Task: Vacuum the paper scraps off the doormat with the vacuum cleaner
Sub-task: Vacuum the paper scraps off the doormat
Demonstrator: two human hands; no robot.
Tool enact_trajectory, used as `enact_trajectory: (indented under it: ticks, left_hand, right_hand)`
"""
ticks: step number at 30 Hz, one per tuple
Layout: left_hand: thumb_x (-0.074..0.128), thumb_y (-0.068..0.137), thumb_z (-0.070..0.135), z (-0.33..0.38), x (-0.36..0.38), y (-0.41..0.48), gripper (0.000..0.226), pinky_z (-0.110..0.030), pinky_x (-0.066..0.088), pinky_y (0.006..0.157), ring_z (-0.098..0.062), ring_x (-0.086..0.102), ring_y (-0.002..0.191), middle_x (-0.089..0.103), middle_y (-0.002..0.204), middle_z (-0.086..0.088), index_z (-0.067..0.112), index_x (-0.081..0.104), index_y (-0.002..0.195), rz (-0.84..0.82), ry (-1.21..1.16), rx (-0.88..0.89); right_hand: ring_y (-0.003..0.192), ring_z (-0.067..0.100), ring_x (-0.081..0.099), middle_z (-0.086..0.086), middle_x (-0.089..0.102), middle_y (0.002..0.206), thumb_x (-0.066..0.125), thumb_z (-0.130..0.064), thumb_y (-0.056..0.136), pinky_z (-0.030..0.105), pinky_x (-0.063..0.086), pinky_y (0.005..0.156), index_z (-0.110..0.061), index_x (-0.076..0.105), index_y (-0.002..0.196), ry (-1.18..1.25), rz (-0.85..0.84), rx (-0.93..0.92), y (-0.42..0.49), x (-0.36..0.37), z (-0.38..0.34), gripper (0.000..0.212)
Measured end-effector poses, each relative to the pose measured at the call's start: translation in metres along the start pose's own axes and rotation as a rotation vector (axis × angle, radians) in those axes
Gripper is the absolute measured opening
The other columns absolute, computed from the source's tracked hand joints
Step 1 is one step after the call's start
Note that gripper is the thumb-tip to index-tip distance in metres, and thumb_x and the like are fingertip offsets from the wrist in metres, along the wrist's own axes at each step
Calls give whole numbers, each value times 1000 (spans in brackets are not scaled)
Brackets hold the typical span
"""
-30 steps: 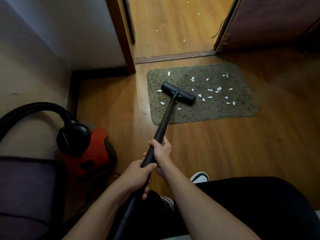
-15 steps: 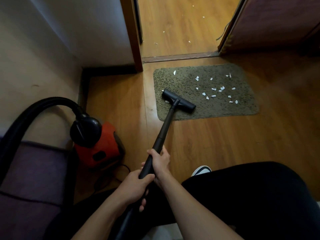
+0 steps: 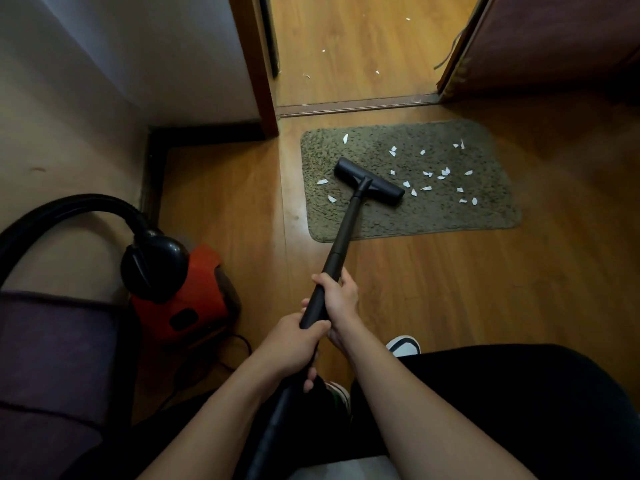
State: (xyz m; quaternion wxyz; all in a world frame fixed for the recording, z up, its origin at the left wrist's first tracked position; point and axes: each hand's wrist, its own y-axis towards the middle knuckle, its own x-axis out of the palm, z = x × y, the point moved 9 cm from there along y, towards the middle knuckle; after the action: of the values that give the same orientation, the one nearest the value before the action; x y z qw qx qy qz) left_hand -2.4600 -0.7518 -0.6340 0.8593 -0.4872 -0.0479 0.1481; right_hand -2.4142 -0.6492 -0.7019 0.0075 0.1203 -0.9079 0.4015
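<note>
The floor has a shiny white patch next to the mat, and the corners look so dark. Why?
Head view: the patch is glare on the glossy wooden floor, beside the doormat; the brightest light lies beyond the doorway, so the edges sink into shadow; the wide-angle lens bends the door frame outward.

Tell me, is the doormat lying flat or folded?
Flat. The doormat lies fully spread on the wooden floor, all edges down, none curled.

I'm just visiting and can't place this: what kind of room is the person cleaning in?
Most likely a home entryway or hallway. A doormat lies on wood flooring just before a doorway threshold that opens into another room, and a red canister vacuum cleaner sits by the wall.
</note>
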Motion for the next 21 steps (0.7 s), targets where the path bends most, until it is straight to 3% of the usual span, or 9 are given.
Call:
enact_trajectory:
  ticks: [13,21]
  left_hand:
    - [52,102,31,53,28,54,22,-22,42,37,-14,48,37,51,67,-7,13,53,114,-21,-61,-5]
    - [52,102,31,22,22,16,19,-25,46,38,-14,50,40,52,67,-7,14,55,109,-34,-11,-18]
  right_hand:
    - [34,19,59,16,53,73,65,0,92,24,48,34,-7,54,98,-16,13,-49,63,-19,-54,14]
    - [45,22,65,21,59,92,66,-6,93,31,55,43,-13,56,123,9,-17,43,28,-19,-12,33]
